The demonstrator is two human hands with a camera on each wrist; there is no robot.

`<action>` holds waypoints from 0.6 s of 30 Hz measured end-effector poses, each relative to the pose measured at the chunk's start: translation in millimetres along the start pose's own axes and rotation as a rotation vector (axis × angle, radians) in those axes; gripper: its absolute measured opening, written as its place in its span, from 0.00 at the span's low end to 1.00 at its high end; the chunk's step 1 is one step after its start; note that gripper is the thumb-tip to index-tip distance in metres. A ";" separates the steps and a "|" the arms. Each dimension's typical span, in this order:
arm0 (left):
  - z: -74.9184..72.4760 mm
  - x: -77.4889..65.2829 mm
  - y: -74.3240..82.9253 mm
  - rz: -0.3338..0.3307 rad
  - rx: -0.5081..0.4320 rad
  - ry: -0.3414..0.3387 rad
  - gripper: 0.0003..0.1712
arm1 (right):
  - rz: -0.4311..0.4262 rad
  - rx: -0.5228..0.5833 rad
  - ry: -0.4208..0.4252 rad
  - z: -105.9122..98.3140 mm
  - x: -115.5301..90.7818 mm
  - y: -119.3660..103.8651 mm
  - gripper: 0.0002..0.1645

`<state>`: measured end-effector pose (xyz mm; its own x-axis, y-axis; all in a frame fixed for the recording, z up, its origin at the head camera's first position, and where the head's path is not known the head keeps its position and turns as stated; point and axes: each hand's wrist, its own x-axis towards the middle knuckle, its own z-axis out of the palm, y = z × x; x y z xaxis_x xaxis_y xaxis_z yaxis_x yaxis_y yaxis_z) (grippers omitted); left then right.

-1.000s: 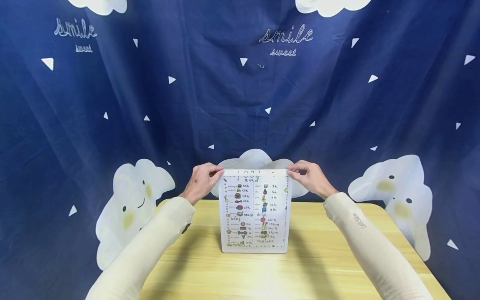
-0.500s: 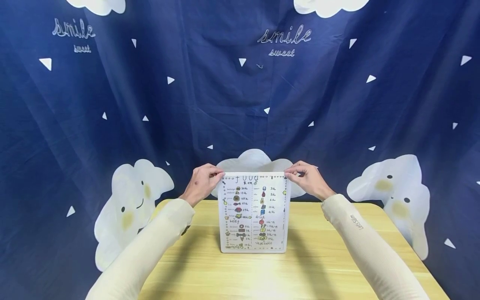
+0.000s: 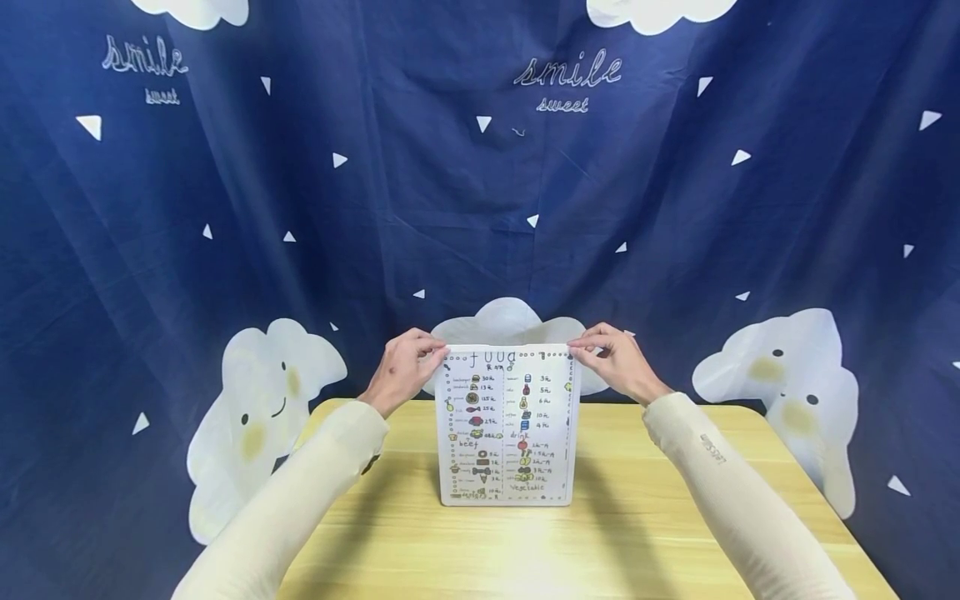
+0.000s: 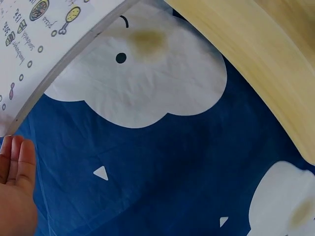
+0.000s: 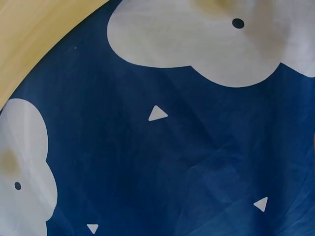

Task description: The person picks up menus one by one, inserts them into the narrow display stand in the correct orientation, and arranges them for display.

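A white menu board (image 3: 513, 425) with hand-drawn food pictures, prices and the words "beef", "drink" and "vegetable" stands upright on the table. My left hand (image 3: 406, 367) pinches its top left corner between thumb and fingers. At the top right corner, my right hand (image 3: 617, 360) does the same. The left wrist view shows part of the menu board (image 4: 54, 37) edge-on, with the left hand's fingers (image 4: 17, 162) right at its corner. Nearly all of the right hand lies outside the right wrist view.
The light wooden table (image 3: 637, 517) stretches out under and around the board. Behind it hangs a dark blue curtain (image 3: 450, 208) printed with white clouds and small triangles. Both forearms, in cream sleeves (image 3: 300, 500), reach in from the near side.
The board's top edge has dropped slightly and more of its heading shows, while its bottom edge stays about where it was. Both hands keep their pinch on the corners.
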<state>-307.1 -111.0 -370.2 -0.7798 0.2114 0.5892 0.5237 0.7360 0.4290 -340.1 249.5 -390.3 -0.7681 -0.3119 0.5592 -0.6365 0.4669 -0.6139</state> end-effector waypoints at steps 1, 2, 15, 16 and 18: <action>0.1 -0.5 -0.2 0.018 0.016 0.001 0.09 | -0.010 -0.003 0.006 0.4 -0.4 0.7 0.08; 0.1 -0.9 -0.6 0.038 0.034 0.002 0.10 | -0.021 -0.007 0.011 0.8 -0.5 1.2 0.08; -10.9 -4.0 -1.0 0.169 0.269 -0.084 0.18 | -0.081 -0.075 -0.039 1.2 -7.6 4.4 0.18; -12.9 -4.9 -0.5 0.165 0.279 -0.083 0.20 | -0.074 -0.085 -0.056 -0.2 -9.4 3.3 0.21; -17.4 -7.4 1.1 0.140 0.297 -0.083 0.26 | -0.059 -0.122 -0.098 -3.9 -13.6 0.7 0.27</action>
